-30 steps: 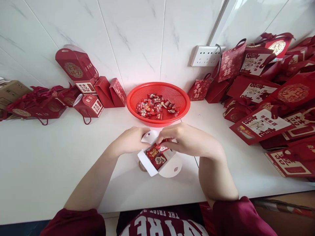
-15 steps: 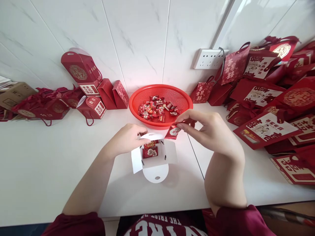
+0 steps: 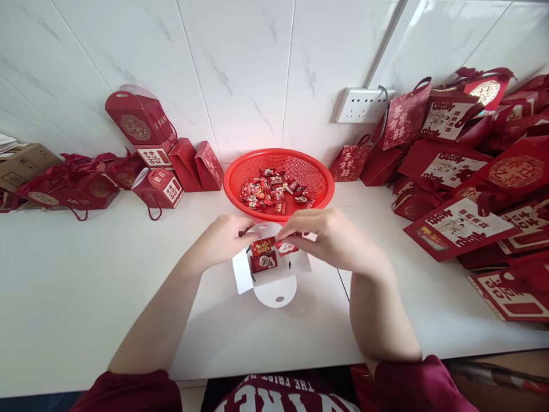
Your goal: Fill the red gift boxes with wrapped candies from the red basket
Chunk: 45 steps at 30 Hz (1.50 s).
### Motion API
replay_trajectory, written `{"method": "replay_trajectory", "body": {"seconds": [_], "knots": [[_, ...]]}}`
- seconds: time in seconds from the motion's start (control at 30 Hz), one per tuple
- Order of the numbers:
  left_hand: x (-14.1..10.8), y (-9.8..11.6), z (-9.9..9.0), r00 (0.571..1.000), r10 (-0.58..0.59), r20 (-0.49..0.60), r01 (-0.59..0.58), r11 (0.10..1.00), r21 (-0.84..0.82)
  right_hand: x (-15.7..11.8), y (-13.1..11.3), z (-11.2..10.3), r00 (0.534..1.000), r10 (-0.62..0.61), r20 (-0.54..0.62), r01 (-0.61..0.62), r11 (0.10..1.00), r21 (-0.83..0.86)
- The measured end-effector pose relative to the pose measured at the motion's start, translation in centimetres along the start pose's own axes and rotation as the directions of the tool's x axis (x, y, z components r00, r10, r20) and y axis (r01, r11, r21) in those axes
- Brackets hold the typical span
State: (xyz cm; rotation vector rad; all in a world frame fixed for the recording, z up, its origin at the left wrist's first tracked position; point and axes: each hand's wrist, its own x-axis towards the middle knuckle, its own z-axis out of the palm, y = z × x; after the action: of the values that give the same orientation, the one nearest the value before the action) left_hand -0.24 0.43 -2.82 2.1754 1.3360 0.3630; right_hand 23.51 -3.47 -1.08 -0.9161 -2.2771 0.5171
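A small white-lined paper gift box (image 3: 275, 293) lies with its flaps spread in front of me. Two wrapped candies, a red-and-gold one (image 3: 262, 246) and a red one with a white label (image 3: 263, 261), sit inside it. My left hand (image 3: 225, 240) pinches the box's far left edge. Over the box's right part, my right hand (image 3: 323, 237) has its fingers closed on another red wrapped candy (image 3: 286, 248), partly hidden by the fingertips. Just behind the box stands a red plastic basket (image 3: 231, 186) with a heap of wrapped candies (image 3: 274, 189).
On the right is a large pile of red gift boxes and bags (image 3: 467, 223). More red boxes (image 3: 158, 186) stand at the back left, beside a brown carton (image 3: 30, 166). A white power strip (image 3: 360, 106) is fixed to the tiled wall.
My right hand has moved left and toward me, carrying the candy from beside the box to over its inside. The box has turned slightly; my left hand still grips its edge.
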Motion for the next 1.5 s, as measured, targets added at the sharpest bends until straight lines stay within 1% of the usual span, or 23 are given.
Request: {"method": "replay_trajectory", "body": {"seconds": [0.07,0.13,0.2,0.3,0.33,0.37,0.57,0.7,0.87,1.0,1.07,1.13,1.2,1.23,1.3,1.33,1.37,1.4,1.43,1.47,1.5], "knots": [[-0.1,-0.1,0.0,1.0,0.006,0.006,-0.006,1.0,-0.006,0.6,-0.2,1.7,0.991,0.007,0.132,0.008,0.993,-0.118],[-0.1,-0.1,-0.1,1.0,0.009,0.0,-0.009,1.0,0.005,1.1,-0.5,3.5,0.967,0.084,0.24,-0.012,0.958,-0.286],[-0.2,-0.1,-0.2,1.0,0.003,-0.003,-0.003,0.999,0.041,1.5,-0.9,5.0,0.925,0.18,0.333,-0.035,0.917,-0.397],[-0.5,0.1,-0.4,1.0,0.01,0.009,-0.01,0.996,0.086,1.9,-1.6,6.3,0.842,0.27,0.466,-0.066,0.91,-0.409],[-0.5,0.3,-0.4,1.0,0.019,0.017,-0.02,0.996,0.085,2.0,-1.8,6.6,0.825,0.282,0.49,-0.077,0.915,-0.397],[-0.6,0.4,-0.4,0.999,0.027,0.022,-0.028,0.996,0.082,2.1,-2.0,6.9,0.818,0.29,0.496,-0.088,0.917,-0.39],[-1.0,1.2,-0.1,0.998,0.045,0.037,-0.048,0.995,0.092,2.9,-1.5,9.4,0.842,0.327,0.429,-0.136,0.898,-0.418],[-1.1,1.0,-0.5,0.997,0.067,0.048,-0.071,0.994,0.078,3.2,-0.7,10.6,0.862,0.341,0.375,-0.153,0.88,-0.449],[-1.0,0.1,-1.2,0.999,0.037,0.013,-0.038,0.996,0.084,3.1,-0.1,11.0,0.887,0.276,0.37,-0.066,0.87,-0.489],[-0.8,-0.2,-1.3,1.0,0.02,-0.01,-0.018,0.992,0.122,3.4,0.1,11.4,0.896,0.249,0.367,-0.023,0.853,-0.522],[-0.6,-0.3,-1.2,1.0,0.019,-0.007,-0.018,0.991,0.133,3.7,0.1,11.4,0.897,0.231,0.378,0.001,0.852,-0.523],[-0.5,-0.5,-1.1,1.0,0.02,-0.006,-0.019,0.99,0.142,3.9,0.1,10.9,0.894,0.206,0.397,0.031,0.856,-0.516],[-0.4,-0.8,-1.1,1.0,0.013,-0.002,-0.012,0.989,0.145,3.7,0.0,9.7,0.897,0.17,0.408,0.055,0.872,-0.485],[-0.3,-1.0,-1.1,1.0,0.008,0.005,-0.008,0.989,0.146,3.5,0.0,8.8,0.903,0.144,0.405,0.057,0.894,-0.444],[-0.2,-1.4,-1.2,1.0,-0.009,0.022,0.005,0.99,0.138,2.9,0.0,6.7,0.935,0.078,0.346,0.034,0.952,-0.305],[-0.2,-1.5,-1.2,0.999,-0.02,0.03,0.016,0.991,0.131,2.6,0.0,5.6,0.959,0.05,0.278,0.014,0.975,-0.221],[-0.2,-1.6,-1.3,0.999,-0.031,0.04,0.026,0.992,0.125,2.3,0.2,4.5,0.984,0.034,0.173,-0.007,0.988,-0.154],[-0.2,-1.7,-1.2,0.998,-0.04,0.049,0.034,0.992,0.12,2.0,0.6,3.6,0.998,0.039,0.044,-0.034,0.993,-0.114],[-0.2,-1.7,-1.2,0.997,-0.047,0.057,0.04,0.992,0.117,1.8,1.1,2.8,0.994,0.051,-0.102,-0.06,0.994,-0.089],[-0.2,-1.7,-1.2,0.997,-0.051,0.066,0.044,0.992,0.117,1.7,1.7,2.3,0.967,0.075,-0.244,-0.097,0.992,-0.08],[-0.2,-1.6,-1.1,0.996,-0.053,0.075,0.044,0.992,0.119,1.7,2.5,1.9,0.926,0.105,-0.363,-0.145,0.986,-0.082]]}}
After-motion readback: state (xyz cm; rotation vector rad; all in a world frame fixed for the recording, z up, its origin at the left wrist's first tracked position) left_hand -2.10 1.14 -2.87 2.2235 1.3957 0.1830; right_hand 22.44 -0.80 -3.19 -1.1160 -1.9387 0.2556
